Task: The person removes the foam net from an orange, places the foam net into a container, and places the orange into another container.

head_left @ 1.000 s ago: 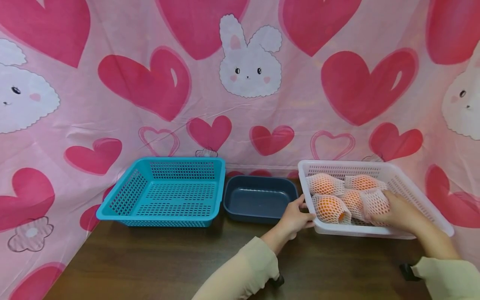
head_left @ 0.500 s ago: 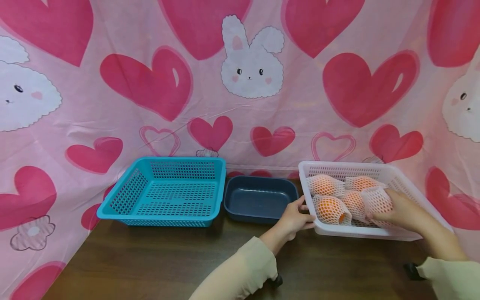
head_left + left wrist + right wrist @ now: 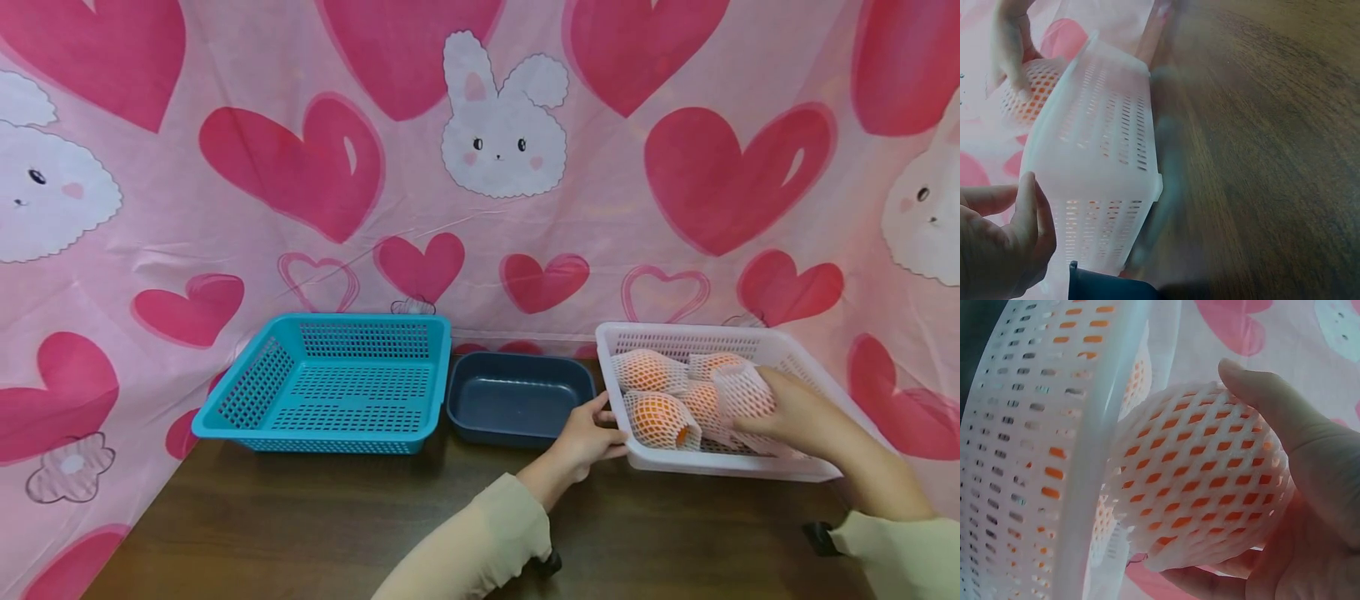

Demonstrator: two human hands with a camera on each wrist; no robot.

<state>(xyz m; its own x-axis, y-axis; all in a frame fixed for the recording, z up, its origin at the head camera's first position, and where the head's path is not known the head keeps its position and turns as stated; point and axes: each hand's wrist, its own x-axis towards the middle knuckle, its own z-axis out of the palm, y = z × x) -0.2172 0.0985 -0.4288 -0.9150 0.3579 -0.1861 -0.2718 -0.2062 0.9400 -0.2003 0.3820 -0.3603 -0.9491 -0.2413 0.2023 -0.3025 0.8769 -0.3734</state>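
My right hand point(image 3: 795, 412) grips an orange fruit in a white foam net point(image 3: 1200, 478), thumb on one side and fingers round the other. In the head view this fruit point(image 3: 742, 393) is over the right part of the white basket point(image 3: 735, 467). Several more netted orange fruits point(image 3: 660, 419) lie in the basket's left half. At the basket's near left corner, my left hand point(image 3: 585, 435) pinches the rim; the left wrist view has its thumb and fingers point(image 3: 1025, 206) right at the basket's edge.
Left of the white basket stands a dark blue tray point(image 3: 517, 437), with a turquoise perforated basket point(image 3: 315, 437) beyond it. All rest on a brown wooden table point(image 3: 300, 525). A pink cloth with hearts and rabbits point(image 3: 495, 233) hangs close behind.
The right hand has lifted the netted fruit slightly and shifted it a little to the left. The left hand stays at the basket's rim.
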